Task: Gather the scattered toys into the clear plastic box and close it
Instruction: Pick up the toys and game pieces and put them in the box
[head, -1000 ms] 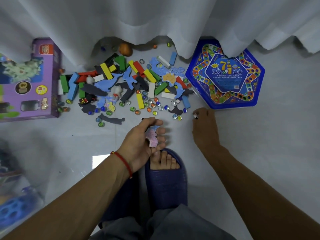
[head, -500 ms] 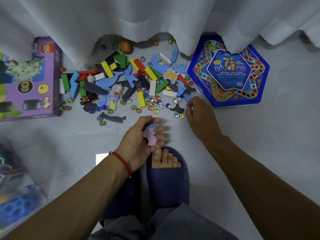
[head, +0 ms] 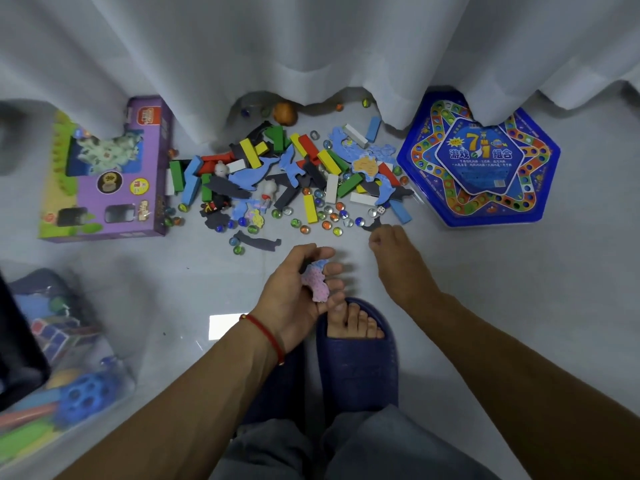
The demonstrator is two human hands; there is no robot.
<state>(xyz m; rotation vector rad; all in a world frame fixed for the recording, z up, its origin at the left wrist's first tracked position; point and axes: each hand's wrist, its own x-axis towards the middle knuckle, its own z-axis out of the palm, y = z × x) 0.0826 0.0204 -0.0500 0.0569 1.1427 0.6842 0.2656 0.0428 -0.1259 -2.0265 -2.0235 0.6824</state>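
Two hands: mine, both low over the floor.
Left hand [head: 298,289]: my grip curls round a pink foam piece [head: 317,284].
Right hand [head: 398,251]: fingertips pinched together; what they hold, I cannot tell.
Scattered toys [head: 294,178]: at 12 o'clock.
Clear plastic box [head: 69,358]: at 8 o'clock.

The light is dim, cool and even, with soft shadows gathering under the curtain hem [head: 311,95] beyond both hands. A bright rectangular glare patch [head: 225,325] sits on the glossy floor [head: 519,289] just left of the left wrist. Wide-angle bending curves the edges, and the clear plastic box [head: 69,358] far left of the left hand is smeared and out of focus.
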